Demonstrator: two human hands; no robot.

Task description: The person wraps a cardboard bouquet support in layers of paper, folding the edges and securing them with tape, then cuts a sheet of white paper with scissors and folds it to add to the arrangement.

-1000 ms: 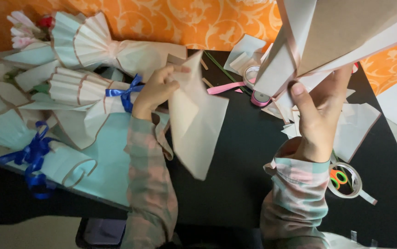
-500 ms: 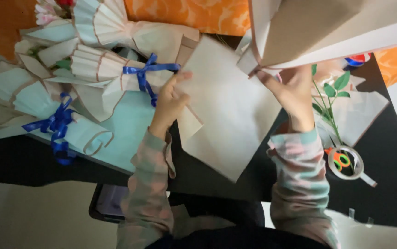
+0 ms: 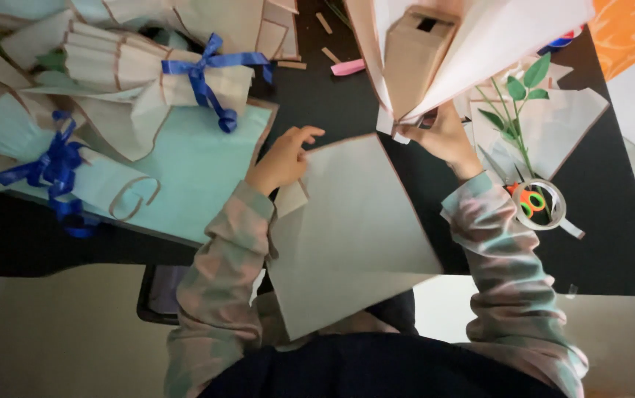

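Two hands work over a black table (image 3: 612, 243) that is crowded with paper. The biggest thing on it is a light blue sheet (image 3: 199, 169) on the left side, and finished paper bundles lie on and around it. One bundle (image 3: 118, 70) is tied with a blue ribbon bow (image 3: 210, 74), which keeps its folds shut. Another bundle lower left has its own blue bow (image 3: 56, 166).

Next in size is a pale sheet with a brown edge (image 3: 354, 228). It lies in front of the person and hangs off the near edge of the table, over the lap. The left hand (image 3: 282, 158) rests on its upper left edge. The fingers are a little apart, with one pointing along the edge; it looks as if the hand is keeping the sheet from sliding.

The right hand (image 3: 439, 136) is lifted up. Its fingers are closed around the narrow bottom of a big paper wrap (image 3: 472, 44), squeezing the folds together, likely so the wrap keeps its shape. A brown box shape (image 3: 417, 55) sits inside the wrap.

Beside the right arm lies a green leafy stem (image 3: 513, 110) on white paper. Near it are a clear tape roll (image 3: 539, 205) and small orange scissors handles (image 3: 528, 200), all close enough to grab. A small pink strip (image 3: 348, 67) lies at the top.
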